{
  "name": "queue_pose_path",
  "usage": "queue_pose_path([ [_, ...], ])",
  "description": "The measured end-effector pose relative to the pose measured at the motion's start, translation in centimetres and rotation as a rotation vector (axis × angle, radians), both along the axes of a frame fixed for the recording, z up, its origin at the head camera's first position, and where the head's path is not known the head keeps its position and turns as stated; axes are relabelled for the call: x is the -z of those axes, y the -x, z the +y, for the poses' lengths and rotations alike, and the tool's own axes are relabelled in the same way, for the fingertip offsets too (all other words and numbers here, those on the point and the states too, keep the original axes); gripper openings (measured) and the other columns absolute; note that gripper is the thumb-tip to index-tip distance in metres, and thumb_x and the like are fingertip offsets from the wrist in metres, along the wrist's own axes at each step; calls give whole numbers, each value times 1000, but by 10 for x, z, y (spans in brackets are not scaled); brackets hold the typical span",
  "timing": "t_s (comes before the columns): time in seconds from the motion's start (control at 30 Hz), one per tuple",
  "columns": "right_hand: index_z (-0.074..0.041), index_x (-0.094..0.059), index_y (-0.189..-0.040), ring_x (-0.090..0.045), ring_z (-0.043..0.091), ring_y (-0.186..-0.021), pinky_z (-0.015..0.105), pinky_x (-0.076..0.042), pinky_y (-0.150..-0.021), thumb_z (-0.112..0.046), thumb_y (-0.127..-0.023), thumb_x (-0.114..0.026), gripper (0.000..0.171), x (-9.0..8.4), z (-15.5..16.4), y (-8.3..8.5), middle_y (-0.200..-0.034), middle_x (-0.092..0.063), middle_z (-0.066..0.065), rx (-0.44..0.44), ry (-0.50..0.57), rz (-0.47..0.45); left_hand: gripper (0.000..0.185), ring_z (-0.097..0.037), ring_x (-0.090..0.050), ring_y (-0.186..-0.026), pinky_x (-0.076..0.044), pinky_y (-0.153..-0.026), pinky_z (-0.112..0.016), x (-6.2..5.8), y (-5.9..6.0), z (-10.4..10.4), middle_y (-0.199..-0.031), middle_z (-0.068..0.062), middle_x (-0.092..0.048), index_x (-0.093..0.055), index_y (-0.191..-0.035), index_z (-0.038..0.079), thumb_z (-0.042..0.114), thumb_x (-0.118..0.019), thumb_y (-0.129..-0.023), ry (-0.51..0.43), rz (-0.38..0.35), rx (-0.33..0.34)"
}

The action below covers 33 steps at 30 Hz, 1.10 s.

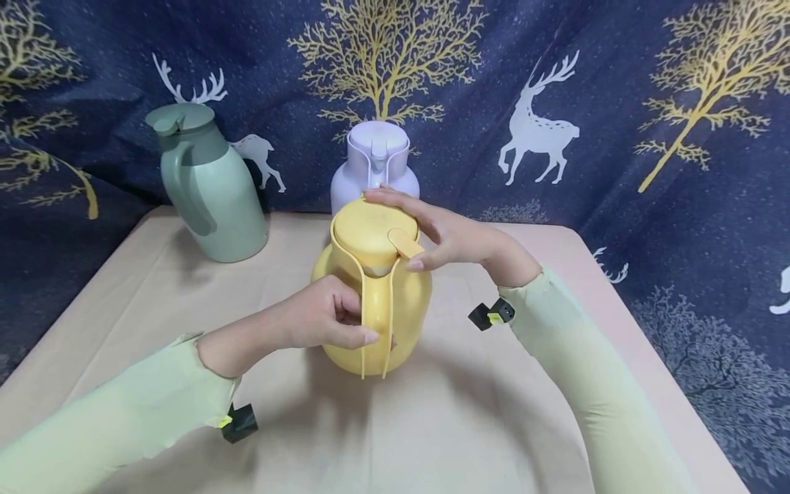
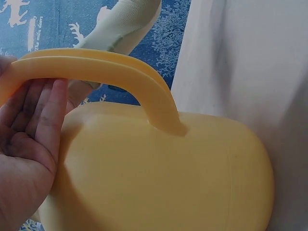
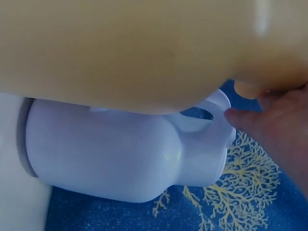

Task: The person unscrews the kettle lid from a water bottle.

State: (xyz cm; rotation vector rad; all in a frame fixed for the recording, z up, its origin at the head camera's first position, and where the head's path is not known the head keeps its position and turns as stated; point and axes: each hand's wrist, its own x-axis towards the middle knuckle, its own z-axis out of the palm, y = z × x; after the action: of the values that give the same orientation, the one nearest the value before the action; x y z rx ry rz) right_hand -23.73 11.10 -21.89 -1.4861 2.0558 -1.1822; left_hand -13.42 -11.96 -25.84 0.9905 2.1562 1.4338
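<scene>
On the beige tablecloth (image 1: 494,425) in the head view, a yellow thermos jug (image 1: 372,295) stands upright; the left hand (image 1: 321,317) curls round its handle, while the right hand (image 1: 444,233) spreads over the lid (image 1: 370,237), fingers clasping its rim. A green jug (image 1: 206,182) and a lavender jug (image 1: 373,168) stand behind. From the left wrist, fingers (image 2: 43,115) wrap under the handle (image 2: 120,79). From the right wrist, fingertips (image 3: 250,118) press the yellow body, lavender jug (image 3: 120,154) beyond. A firm handle hold should steady the jug against any lid twist.
</scene>
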Motion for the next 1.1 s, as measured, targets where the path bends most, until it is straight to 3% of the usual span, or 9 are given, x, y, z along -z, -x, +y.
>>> queue_pose_path([
  [0.17, -2, -14, -157, -18, 22, -152, 46, -16, -125, -75, -74, -67, 123, -1, 2, -1, -165, -19, 13, 33, -4, -11, 18, 2, -55, -62, -49, -58, -19, 1, 0, 1, -72, -11, -73, -74, -86, -7, 10, -69, -83, 2, 9, -17],
  [0.3, -10, -18, -158, -22, 20, -152, 47, -17, -125, -74, -75, -66, 115, -1, 7, -13, -164, -25, 6, 170, -22, 23, 17, 1, -55, -62, -49, -57, -20, 2, 0, 1, -70, -10, -72, -74, -86, -6, 10, -70, -83, 7, 12, -27],
  [0.43, -20, -28, -156, -19, 17, -154, 49, -16, -125, -53, -85, -71, 90, -2, 14, -30, -164, -29, -1, 353, -74, 85, 17, 2, -55, -62, -50, -59, -20, 2, -1, 3, -69, -10, -70, -73, -84, -7, 9, -69, -83, 9, 7, -30],
  [0.57, -22, -35, -154, -17, 17, -154, 49, -15, -125, -27, -86, -74, 79, -2, 16, -40, -163, -29, 0, 447, -90, 126, 19, 3, -60, -66, -52, -62, -20, 3, -1, 2, -78, -16, -75, -74, -89, -9, 9, -69, -84, -16, -8, -14],
  [0.63, -19, -36, -154, -18, 19, -154, 49, -15, -126, -22, -86, -74, 78, -1, 17, -39, -163, -29, 3, 436, -70, 132, 21, 3, -62, -69, -54, -64, -20, 3, -1, 1, -84, -19, -76, -74, -92, -9, 9, -68, -85, -32, -21, 0],
  [0.73, -16, -36, -153, -18, 20, -154, 49, -14, -126, -28, -86, -74, 78, 0, 18, -33, -163, -28, 5, 387, -48, 142, 23, 2, -65, -74, -55, -67, -20, 3, -1, -1, -90, -20, -76, -74, -97, -9, 10, -68, -85, -50, -34, 18],
  [0.93, -12, -34, -154, -17, 17, -154, 44, -14, -126, -59, -84, -69, 91, -1, 20, -11, -162, -31, 5, 223, -24, 101, 22, 2, -63, -71, -54, -66, -20, 5, 0, -2, -87, -21, -76, -74, -95, -9, 10, -69, -85, -26, -18, 6],
  [1.1, 1, -28, -153, -21, 20, -153, 26, -24, -123, -46, -86, -73, 94, -4, 22, 5, -163, -26, 15, 47, 9, -42, 20, 2, -62, -70, -54, -65, -20, 6, 0, -1, -85, -20, -76, -74, -93, -8, 10, -70, -85, -14, -7, -4],
])
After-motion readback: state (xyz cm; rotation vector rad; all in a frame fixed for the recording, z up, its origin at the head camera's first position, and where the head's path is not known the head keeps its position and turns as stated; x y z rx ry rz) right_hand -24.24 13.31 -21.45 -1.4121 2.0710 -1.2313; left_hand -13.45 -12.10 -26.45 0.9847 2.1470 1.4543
